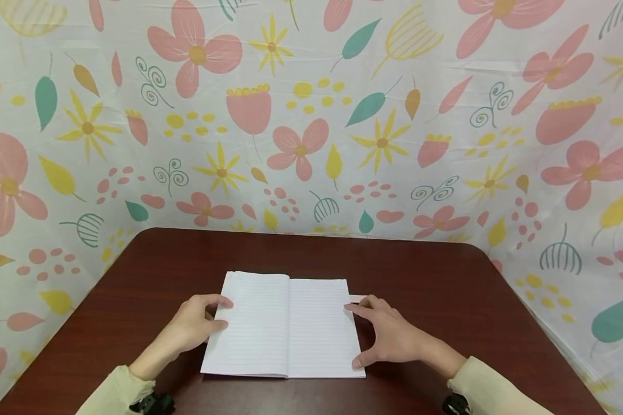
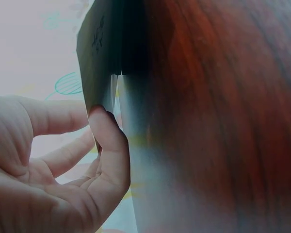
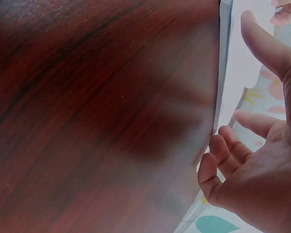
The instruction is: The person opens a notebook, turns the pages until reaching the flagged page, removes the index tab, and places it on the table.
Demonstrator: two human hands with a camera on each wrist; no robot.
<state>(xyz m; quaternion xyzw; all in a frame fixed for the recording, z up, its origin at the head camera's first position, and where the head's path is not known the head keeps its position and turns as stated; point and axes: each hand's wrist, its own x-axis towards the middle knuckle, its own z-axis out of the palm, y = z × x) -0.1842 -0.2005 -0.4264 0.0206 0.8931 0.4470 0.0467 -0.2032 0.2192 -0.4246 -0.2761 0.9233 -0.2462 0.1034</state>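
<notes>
An open notebook with blank lined pages lies on the dark wood table, its fold near the middle. My left hand grips the notebook's left edge, thumb and index finger over the page. In the left wrist view, a finger bends round the outside of the cover, which bears small dark marks. At the right page, my right hand rests with thumb and index finger spread wide along the edge; its other fingers bend loosely beside it. A narrow white strip sticks out past that edge.
The brown table reaches back to a white cloth printed with flowers and leaves, which hangs behind and at both sides. Dark devices are strapped on the left wrist and right wrist, below light sleeves.
</notes>
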